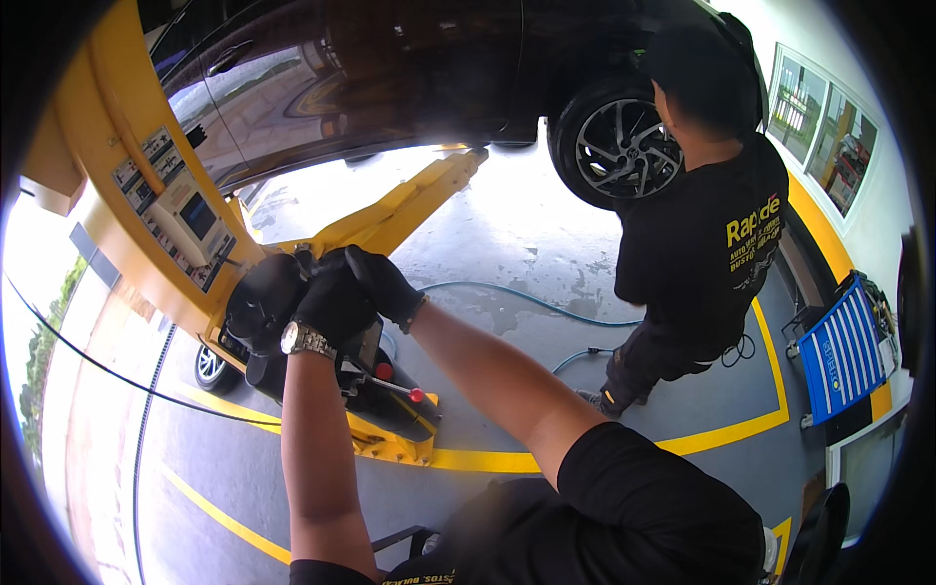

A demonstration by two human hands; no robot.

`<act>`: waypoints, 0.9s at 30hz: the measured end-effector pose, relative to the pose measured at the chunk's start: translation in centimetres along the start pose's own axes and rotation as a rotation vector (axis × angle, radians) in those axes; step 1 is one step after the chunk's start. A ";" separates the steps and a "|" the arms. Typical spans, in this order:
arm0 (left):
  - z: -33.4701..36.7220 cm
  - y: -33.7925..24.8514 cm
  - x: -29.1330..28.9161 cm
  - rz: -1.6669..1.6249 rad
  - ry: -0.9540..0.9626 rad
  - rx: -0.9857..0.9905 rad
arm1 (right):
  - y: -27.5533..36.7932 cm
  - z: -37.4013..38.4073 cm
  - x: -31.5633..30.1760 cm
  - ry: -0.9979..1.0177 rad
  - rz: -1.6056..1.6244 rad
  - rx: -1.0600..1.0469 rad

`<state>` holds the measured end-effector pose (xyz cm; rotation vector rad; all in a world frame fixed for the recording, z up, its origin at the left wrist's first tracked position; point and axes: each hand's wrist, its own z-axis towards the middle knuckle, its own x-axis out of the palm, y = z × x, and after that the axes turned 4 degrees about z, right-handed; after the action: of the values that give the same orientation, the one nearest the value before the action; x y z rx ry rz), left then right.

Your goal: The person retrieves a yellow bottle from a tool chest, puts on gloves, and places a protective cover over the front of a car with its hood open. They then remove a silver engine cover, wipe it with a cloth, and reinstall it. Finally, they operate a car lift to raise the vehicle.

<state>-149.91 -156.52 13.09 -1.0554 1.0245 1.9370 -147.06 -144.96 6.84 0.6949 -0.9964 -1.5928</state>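
Note:
Both my hands wear black gloves and meet beside the yellow lift post point(146, 185). My left hand point(333, 304), with a metal watch point(305, 338) at the wrist, is against or just in front of a round black housing point(263, 297); its fingers are hidden. My right hand point(383, 285) overlaps the left from the right side. Its fingers bend over toward the left hand, and what they touch is hidden by the dark gloves. Just below, a metal lever point(390, 386) with a red ball end sticks out near a red knob point(384, 371).
A dark car point(361, 88) stands raised above a yellow lift arm point(400, 200). A co-worker in black point(697, 234) stands at its wheel point(624, 146). A blue hose point(526, 300) crosses the floor. At right is a blue tool cart point(843, 351); a black cable point(127, 380) hangs left.

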 end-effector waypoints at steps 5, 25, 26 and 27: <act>-0.6 0.8 1.3 0.179 -0.096 0.161 | -0.2 0.1 -0.1 0.019 0.056 0.013; -1.0 1.2 1.8 0.189 -0.005 0.184 | 1.2 -0.1 0.0 0.001 -0.015 0.002; -0.9 1.1 1.7 0.160 0.014 0.159 | 1.2 -0.1 0.0 0.002 -0.020 0.015; -0.9 1.0 1.6 0.134 0.029 0.131 | 1.3 -0.1 0.0 -0.003 -0.015 0.013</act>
<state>-151.15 -157.43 11.70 -0.9661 1.2487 1.9349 -146.37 -145.08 7.89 0.7103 -1.0066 -1.6023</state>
